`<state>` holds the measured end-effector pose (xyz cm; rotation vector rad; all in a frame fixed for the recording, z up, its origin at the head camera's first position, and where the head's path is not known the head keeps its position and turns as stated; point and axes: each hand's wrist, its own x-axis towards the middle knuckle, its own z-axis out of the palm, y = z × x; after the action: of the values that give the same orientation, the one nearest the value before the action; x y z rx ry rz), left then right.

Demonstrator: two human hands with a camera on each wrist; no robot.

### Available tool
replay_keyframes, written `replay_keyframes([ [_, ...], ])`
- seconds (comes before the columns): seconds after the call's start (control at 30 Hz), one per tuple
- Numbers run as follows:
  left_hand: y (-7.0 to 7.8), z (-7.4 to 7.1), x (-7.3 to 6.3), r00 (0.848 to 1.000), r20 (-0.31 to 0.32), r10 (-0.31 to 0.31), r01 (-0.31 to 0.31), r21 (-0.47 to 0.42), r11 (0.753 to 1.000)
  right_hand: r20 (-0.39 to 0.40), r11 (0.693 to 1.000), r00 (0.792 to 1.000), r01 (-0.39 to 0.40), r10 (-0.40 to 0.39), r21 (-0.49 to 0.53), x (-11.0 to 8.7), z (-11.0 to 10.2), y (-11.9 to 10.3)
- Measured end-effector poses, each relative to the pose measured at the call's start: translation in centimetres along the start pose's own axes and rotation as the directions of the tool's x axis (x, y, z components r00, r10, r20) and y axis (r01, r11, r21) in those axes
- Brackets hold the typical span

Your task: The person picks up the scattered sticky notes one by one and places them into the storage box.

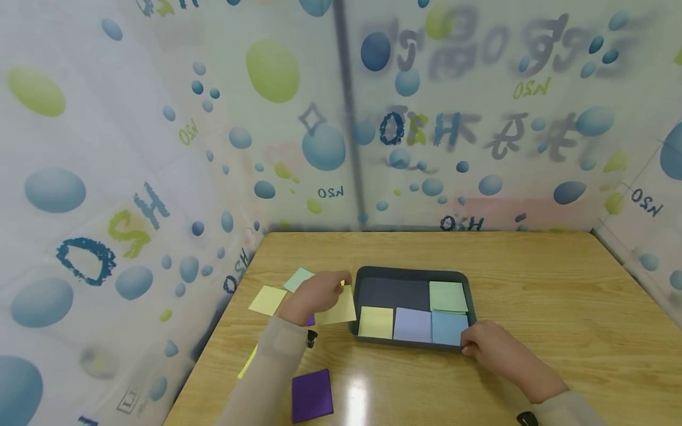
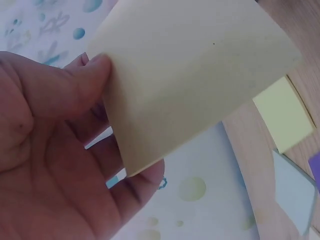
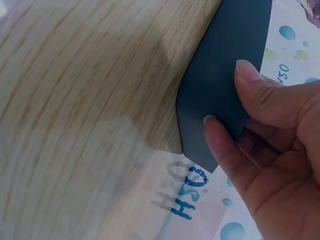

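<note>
Now, step in hand: a pale yellow note [image 1: 337,307] is being carried toward the tray [image 1: 410,276], by my reading.
Left hand [image 1: 314,297]: just left of the tray, thumb and fingers pinching the yellow note by one edge; the left wrist view shows the sheet [image 2: 195,75] curving up free of the palm.
Right hand [image 1: 492,349]: at the tray's near right corner, thumb and fingertips pinching the dark rim [image 3: 225,65] to steady it.
Inside the tray: a yellow sheet [image 1: 376,322], a lilac sheet [image 1: 412,324] and a blue sheet [image 1: 449,327] in a row along the near wall, a green sheet [image 1: 447,296] behind the blue one; the far left part looks bare.
Left of the tray, on the table [image 1: 533,284]: another yellow sheet [image 1: 267,300] and a pale green sheet [image 1: 298,278]; a purple sheet [image 1: 312,395] lies nearer the person.
Doing it well: keep the pinch light and at the edge so the paper does not crease; bring the note in low and flat over the bare part; hold the rim firm so the tray does not slide.
Risk: the sheet could land on a neighbour instead of beside it.
</note>
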<state>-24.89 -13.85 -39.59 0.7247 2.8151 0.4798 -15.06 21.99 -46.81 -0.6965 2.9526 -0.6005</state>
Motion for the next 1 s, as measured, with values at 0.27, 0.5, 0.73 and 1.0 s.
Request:
replay_keyframes([
  [0.27, 1.8, 0.3, 2.0, 0.997, 0.062, 0.052, -0.049, -0.039, 0.998, 0.034, 0.999, 0.998, -0.048, 0.048, 0.008, 0.1, -0.2, -0.2],
  [0.5, 2.5, 1.5, 4.0, 0.988, 0.116, 0.103, -0.100, -0.035, 0.994, 0.033, 1.000, 0.999, -0.027, 0.026, 0.017, 0.1, -0.2, -0.1],
  [0.73, 3.5, 2.8, 5.3, 0.974, 0.185, 0.129, -0.124, -0.039, 0.992, 0.047, 0.999, 0.998, -0.045, 0.044, 0.022, 0.2, -0.2, -0.1],
  [1.0, 4.7, 3.5, 6.0, 0.965, 0.242, 0.099, -0.111, 0.037, 0.993, 0.045, 0.999, 0.998, -0.051, 0.050, 0.017, 0.1, -0.3, -0.1],
])
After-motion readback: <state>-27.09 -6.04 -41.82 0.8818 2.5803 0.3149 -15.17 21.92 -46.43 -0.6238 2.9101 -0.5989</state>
